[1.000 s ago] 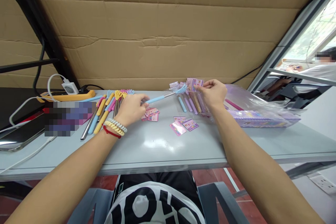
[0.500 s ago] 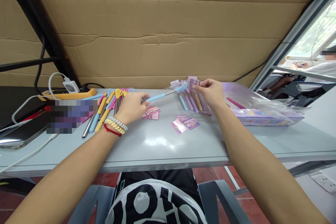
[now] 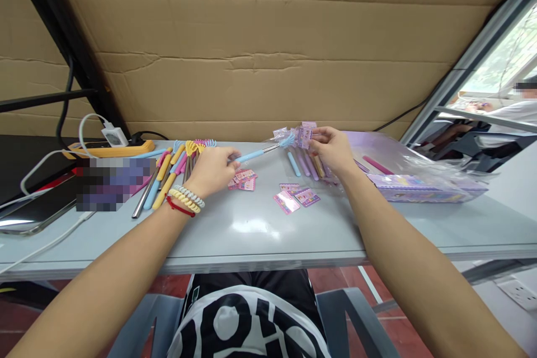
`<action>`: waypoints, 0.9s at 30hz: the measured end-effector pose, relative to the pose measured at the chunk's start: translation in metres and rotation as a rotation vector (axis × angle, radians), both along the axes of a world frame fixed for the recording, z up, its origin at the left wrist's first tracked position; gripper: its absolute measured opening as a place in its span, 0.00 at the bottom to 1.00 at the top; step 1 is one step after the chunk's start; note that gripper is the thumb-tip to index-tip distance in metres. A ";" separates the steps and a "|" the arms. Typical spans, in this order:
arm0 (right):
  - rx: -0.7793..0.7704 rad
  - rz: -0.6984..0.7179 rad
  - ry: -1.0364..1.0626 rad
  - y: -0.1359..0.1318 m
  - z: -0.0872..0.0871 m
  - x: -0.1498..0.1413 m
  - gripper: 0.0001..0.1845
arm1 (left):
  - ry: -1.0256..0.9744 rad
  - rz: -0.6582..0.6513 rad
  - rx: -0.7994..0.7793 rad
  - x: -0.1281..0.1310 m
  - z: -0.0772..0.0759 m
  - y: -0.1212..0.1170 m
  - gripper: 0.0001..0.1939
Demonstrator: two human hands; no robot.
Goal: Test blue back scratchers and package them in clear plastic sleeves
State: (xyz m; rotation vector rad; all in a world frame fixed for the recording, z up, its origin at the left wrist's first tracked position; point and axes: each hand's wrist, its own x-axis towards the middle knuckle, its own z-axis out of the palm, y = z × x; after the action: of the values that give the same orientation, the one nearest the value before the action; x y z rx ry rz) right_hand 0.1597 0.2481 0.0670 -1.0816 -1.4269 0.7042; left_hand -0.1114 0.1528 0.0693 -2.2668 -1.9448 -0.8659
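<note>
Two of my hands were busy above a grey tabletop (image 3: 260, 243), the fingers of the left hand (image 3: 213, 170) wrapped about the handle end of a blue-handled tool (image 3: 250, 155) and the fingers of the right hand (image 3: 331, 148) pinching a small printed packet (image 3: 304, 136) close by its pronged blue head. Whether the packet touched that head I could not tell. The tool slanted up and away to my right, its metal shaft bare between handle and head. On my left wrist, left of the tool, I wore pale coiled bands (image 3: 187, 197) and a red cord (image 3: 180, 208). Just on my side of the tool's handle lay some pink cards (image 3: 245, 180), and a second little group of cards (image 3: 308, 197) lay nearer to me than its head. Beside the head, on its right, was a row of wrapped handles (image 3: 309, 166) in blue, purple and brown. Left of the tool, past my hand, sat a heap of coloured tools (image 3: 163, 179), then a yellow power strip (image 3: 117, 150) and a phone (image 3: 39, 210). Well to the tool's right was a purple printed box (image 3: 419, 189) with clear plastic over it; behind the tool rose a cardboard panel (image 3: 268, 89).
</note>
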 end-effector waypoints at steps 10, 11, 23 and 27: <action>0.006 -0.111 -0.096 0.004 -0.001 0.006 0.15 | -0.001 -0.034 -0.023 0.004 0.002 -0.002 0.14; 0.019 -0.134 -0.115 0.006 -0.002 0.007 0.15 | -0.008 -0.040 -0.026 0.004 0.003 -0.003 0.14; 0.118 -0.295 -0.213 0.003 0.000 0.003 0.15 | -0.216 -0.074 -0.118 0.005 0.007 -0.005 0.13; 0.054 -0.200 -0.129 0.003 0.000 -0.001 0.23 | -0.240 -0.074 -0.124 0.004 0.006 -0.005 0.12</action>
State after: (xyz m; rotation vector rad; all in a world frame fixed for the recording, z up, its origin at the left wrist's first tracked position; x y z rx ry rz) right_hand 0.1588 0.2507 0.0666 -1.2254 -1.4140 0.4569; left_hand -0.1078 0.1482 0.0755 -2.4171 -2.0741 -1.1027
